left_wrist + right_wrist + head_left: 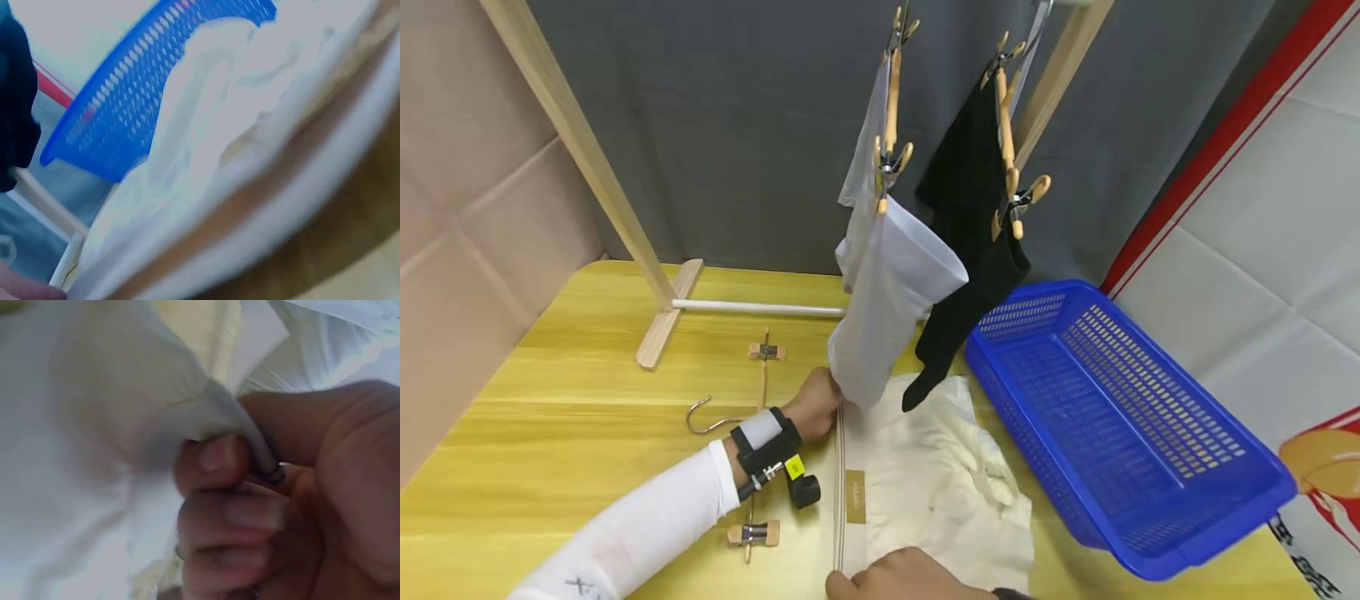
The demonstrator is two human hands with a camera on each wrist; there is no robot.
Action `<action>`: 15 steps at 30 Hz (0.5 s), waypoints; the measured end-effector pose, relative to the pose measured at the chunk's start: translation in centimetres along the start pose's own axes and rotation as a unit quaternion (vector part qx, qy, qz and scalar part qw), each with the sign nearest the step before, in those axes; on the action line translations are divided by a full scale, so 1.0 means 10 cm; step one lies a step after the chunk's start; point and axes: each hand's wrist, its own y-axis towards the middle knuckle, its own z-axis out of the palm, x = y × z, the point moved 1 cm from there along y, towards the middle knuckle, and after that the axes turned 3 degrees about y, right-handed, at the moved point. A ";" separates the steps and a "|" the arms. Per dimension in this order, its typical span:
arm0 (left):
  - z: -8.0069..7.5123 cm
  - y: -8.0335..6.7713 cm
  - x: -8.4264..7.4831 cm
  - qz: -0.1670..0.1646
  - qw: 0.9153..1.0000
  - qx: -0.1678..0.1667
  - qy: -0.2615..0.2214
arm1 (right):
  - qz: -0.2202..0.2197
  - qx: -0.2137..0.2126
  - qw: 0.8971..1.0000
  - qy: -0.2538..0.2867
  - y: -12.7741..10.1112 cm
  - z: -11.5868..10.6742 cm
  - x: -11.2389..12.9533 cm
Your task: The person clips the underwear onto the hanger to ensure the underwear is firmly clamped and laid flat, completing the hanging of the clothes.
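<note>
A pair of white underpants (925, 483) lies on the table, with a striped waistband along its left side and a gold label (855, 497). My left hand (816, 402) grips the far end of the waistband; its fingertips are partly behind a hanging white sock. In the left wrist view the waistband (250, 206) runs taut and its two layers stand slightly apart. My right hand (910, 577) pinches the near end, and the right wrist view shows the band's corner between thumb and curled fingers (215, 462).
A hanger with clips (763, 379) lies on the table under my left forearm. White socks (887, 292) and black socks (970, 208) hang from clip hangers on a wooden rack (587, 167). A blue basket (1120, 417) stands to the right.
</note>
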 end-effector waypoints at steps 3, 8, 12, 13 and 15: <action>-0.13 0.02 -0.04 0.022 0.995 -0.014 0.094 | -0.015 0.004 0.999 0.040 0.16 0.06 0.01; -0.33 0.04 -0.18 0.024 0.982 -0.027 0.183 | -0.024 0.025 0.992 0.120 0.40 0.07 0.03; -0.50 0.04 -0.29 0.031 0.974 0.009 0.223 | 0.002 0.009 0.990 0.138 0.50 -0.02 -0.05; -0.54 0.03 -0.32 0.031 0.973 0.015 0.230 | 0.011 -0.013 0.991 0.129 0.51 -0.04 -0.10; -0.61 0.02 -0.36 0.030 0.969 0.018 0.244 | 0.047 -0.072 0.990 0.115 0.55 -0.05 -0.22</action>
